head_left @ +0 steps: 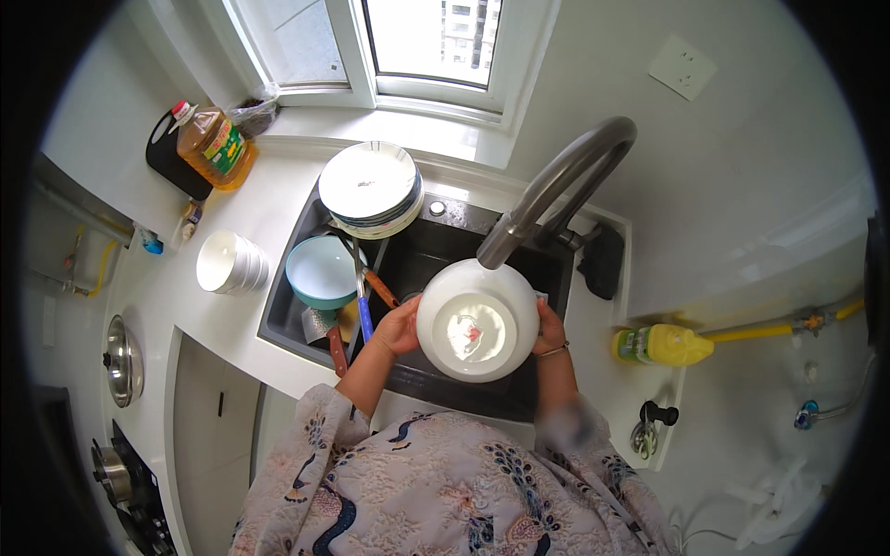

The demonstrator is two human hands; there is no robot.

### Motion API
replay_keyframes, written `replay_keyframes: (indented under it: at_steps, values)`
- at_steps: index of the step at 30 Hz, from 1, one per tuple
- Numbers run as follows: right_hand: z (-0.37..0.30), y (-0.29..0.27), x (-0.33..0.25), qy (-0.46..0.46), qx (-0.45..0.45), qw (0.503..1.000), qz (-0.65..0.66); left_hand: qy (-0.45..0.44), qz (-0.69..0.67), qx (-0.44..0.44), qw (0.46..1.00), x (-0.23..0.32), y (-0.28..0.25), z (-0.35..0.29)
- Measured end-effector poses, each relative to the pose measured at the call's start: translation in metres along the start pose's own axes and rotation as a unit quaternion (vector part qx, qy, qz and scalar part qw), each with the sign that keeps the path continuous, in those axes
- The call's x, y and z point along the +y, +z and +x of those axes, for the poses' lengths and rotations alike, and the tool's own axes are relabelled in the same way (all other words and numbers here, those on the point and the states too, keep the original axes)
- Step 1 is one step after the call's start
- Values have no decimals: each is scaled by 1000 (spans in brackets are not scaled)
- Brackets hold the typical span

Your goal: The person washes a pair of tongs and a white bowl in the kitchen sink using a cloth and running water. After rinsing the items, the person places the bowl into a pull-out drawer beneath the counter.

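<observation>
Both the left hand (400,327) and the right hand (551,330) clasp a white bowl (476,320) from opposite sides, fingers pressed to its wall, some tips hidden, above a black double-basin sink (428,258); beyond stand a gooseneck faucet (562,192) and stacked plates (369,180).

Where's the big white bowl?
In the head view, just right of centre, the left hand and right hand hold the white bowl over the sink, below the faucet.
</observation>
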State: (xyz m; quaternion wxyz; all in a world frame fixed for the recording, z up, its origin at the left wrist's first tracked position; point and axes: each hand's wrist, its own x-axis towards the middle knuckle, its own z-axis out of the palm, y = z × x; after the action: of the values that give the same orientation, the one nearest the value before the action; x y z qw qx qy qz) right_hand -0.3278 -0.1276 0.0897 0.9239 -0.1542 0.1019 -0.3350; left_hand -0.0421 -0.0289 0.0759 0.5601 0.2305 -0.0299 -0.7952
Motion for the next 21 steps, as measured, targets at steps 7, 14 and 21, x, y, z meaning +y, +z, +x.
replay_keyframes:
  at_steps: [7, 14, 21]
  values:
    - [42, -8, 21, 56, 138, 989, -4, 72, 25, -36, 996, 0, 70, -38]
    - [66, 51, -12, -33, 156, 856, -492, 82, 336, 16, 938, -6, 100, -20]
    - [82, 104, 10, -221, 72, 582, -779, 96, 334, 28, 937, -15, 104, -9]
